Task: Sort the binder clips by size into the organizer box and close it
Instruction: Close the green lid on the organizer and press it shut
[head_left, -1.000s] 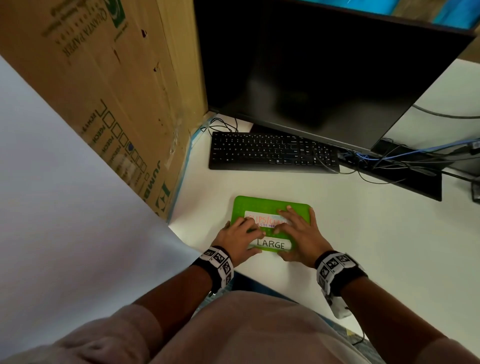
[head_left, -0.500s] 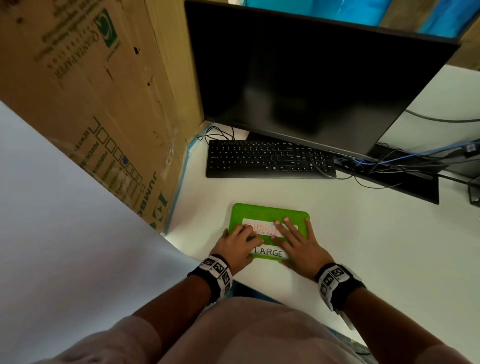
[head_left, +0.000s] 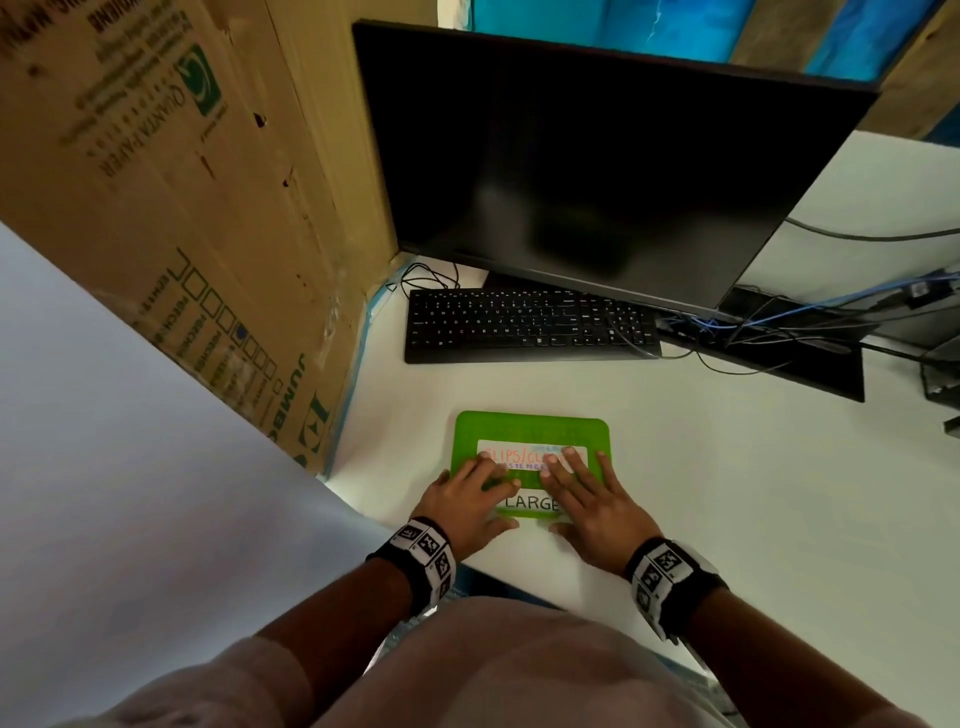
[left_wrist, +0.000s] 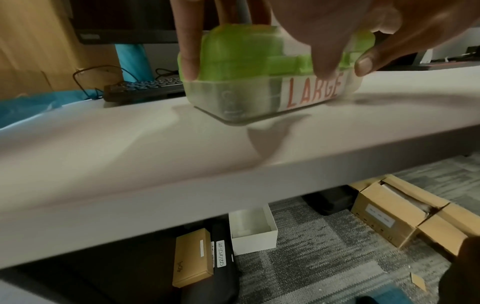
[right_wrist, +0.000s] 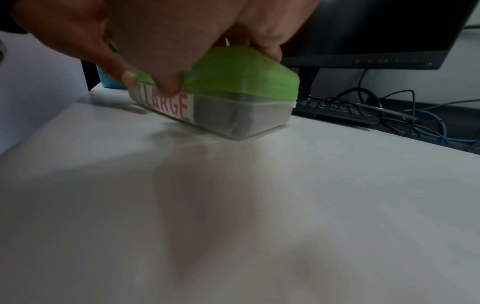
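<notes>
Overhead, left hand and right hand are lying flat-fingered, pressing the organizer box lid; wrist views are showing its clear base on the worktop.

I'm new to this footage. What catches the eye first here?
The bright green lid of the organizer box on the white desk, both hands pressing it: left hand, right hand. Its near side reads LARGE. Behind stands a dark monitor.
</notes>
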